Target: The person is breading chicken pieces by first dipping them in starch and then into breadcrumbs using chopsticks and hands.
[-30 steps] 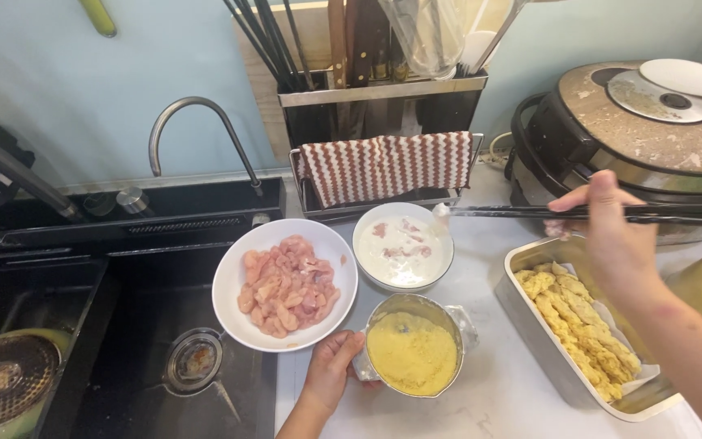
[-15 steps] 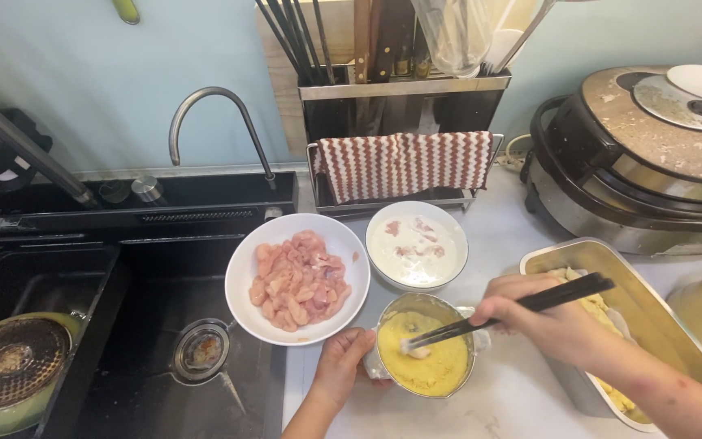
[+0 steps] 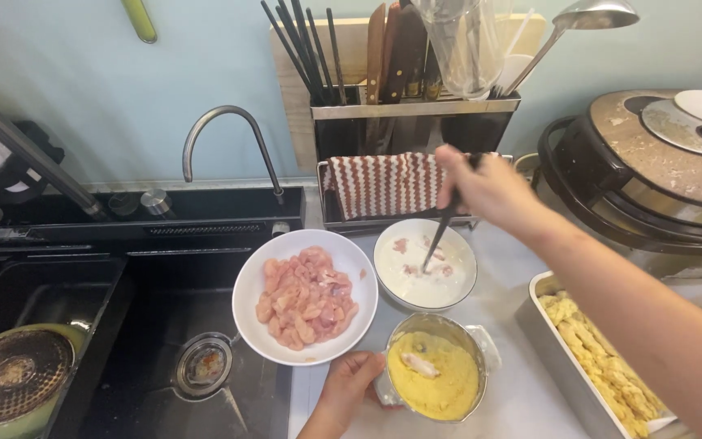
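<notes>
My right hand (image 3: 487,189) grips dark chopsticks (image 3: 439,236) whose tips dip into a white bowl of pale batter (image 3: 426,264) with a few pink meat pieces in it. My left hand (image 3: 348,388) rests against the left side of a small metal pot (image 3: 438,375) filled with yellow crumbs, one meat piece lying on top. Left of both stands a white plate of raw pink meat pieces (image 3: 305,295), partly over the sink edge.
A metal tray of yellow coated pieces (image 3: 603,366) sits at the right. Behind it stands a rice cooker (image 3: 660,171). A black sink (image 3: 148,325) with faucet (image 3: 225,142) lies left, a green pan (image 3: 14,378) inside. A utensil rack with striped towel (image 3: 387,183) stands behind the bowls.
My right hand has lifted the chopsticks out of the crumb pot and moved them back and left into the white batter bowl. One meat piece now lies on the crumbs.
</notes>
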